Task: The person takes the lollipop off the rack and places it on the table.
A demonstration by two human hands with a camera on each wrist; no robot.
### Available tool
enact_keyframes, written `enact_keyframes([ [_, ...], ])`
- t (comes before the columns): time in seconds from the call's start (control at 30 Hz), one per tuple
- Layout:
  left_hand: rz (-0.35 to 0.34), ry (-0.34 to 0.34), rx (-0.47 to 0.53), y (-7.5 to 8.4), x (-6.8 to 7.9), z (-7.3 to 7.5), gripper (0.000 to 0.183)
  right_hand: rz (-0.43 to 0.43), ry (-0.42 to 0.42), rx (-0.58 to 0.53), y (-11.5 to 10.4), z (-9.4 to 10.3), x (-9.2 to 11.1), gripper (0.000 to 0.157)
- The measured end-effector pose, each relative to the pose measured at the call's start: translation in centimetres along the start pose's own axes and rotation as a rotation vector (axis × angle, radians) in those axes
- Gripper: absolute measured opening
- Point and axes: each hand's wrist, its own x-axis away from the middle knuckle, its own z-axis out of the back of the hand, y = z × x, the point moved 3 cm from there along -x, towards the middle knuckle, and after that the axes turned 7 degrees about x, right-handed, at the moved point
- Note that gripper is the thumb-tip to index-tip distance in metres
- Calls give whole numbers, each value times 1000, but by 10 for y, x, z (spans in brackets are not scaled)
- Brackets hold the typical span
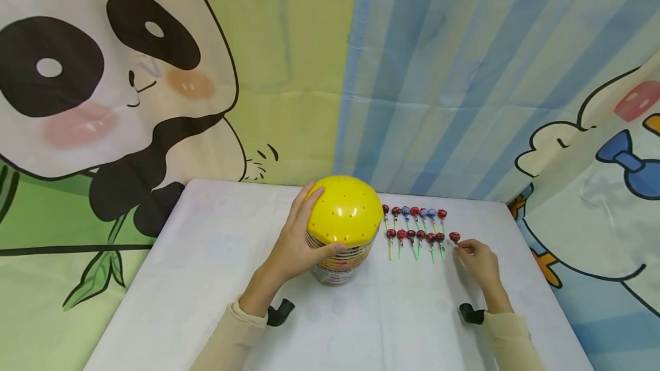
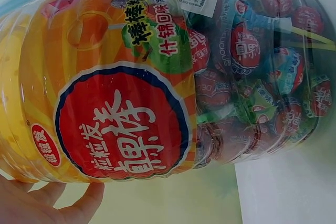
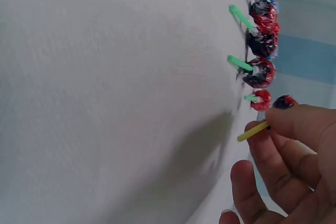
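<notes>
My left hand (image 1: 299, 242) grips the top of a clear plastic jar (image 1: 337, 271), its fingers and thumb spread round the yellow lid (image 1: 344, 210). Wrapped lollipops fill the jar's lower part in the left wrist view, beside an orange label (image 2: 123, 121). Between thumb and forefinger, my right hand (image 1: 480, 262) pinches a lollipop (image 1: 454, 237) with a dark red wrapper. Its yellow stick (image 3: 253, 130) pokes out past the fingertips in the right wrist view. This lollipop is at the right end of the nearer row of lollipops (image 1: 420, 236), close over the white table.
Behind the nearer row lies a second row of lollipops (image 1: 415, 212), red and blue, heads away from me. Both rows are right of the jar on the white-covered table (image 1: 340, 331). A printed cloth with a panda (image 1: 170, 73) and stripes hangs behind the table.
</notes>
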Motion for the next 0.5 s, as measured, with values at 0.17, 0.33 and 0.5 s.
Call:
enact_keyframes([
  [0.17,12,-3,-1,0,0,0,104,-64,-37,39,0,-5,-1,28],
  [0.33,7,-1,2,1,1,0,104,-67,-56,53,-2,-9,-5,28],
  [0.5,2,0,-2,2,0,1,104,-78,-81,63,-4,-10,-9,27],
])
